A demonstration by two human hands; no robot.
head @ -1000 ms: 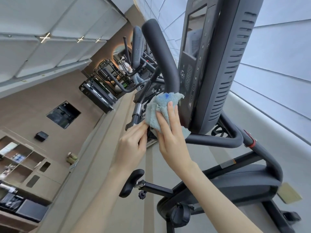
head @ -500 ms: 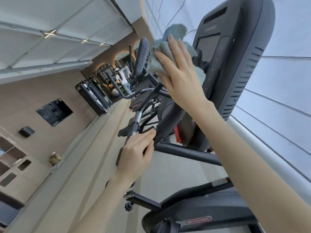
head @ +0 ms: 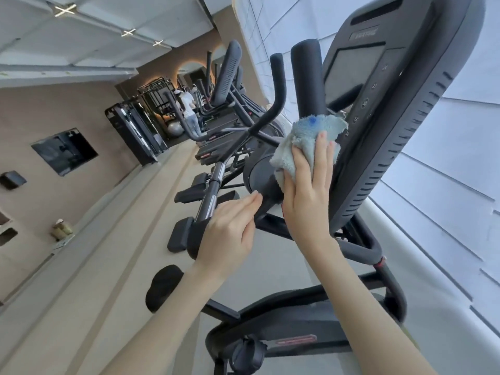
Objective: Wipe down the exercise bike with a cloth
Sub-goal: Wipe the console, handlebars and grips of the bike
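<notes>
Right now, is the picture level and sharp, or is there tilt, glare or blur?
Head view: strongly tilted, wide lens bends the wall lines; cloth and right hand are sharp; white wall is very bright; console screen dark, without strong glare; far machines look soft.

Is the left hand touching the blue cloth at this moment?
Apart. The head view shows the left hand with its fingertips stopping short of the cloth, and the dark exercise bike showing between them. Only the right hand presses it.

The grey floor [head: 270, 272] carries the exercise bike [head: 284, 320] and other machines [head: 230, 77]
</notes>
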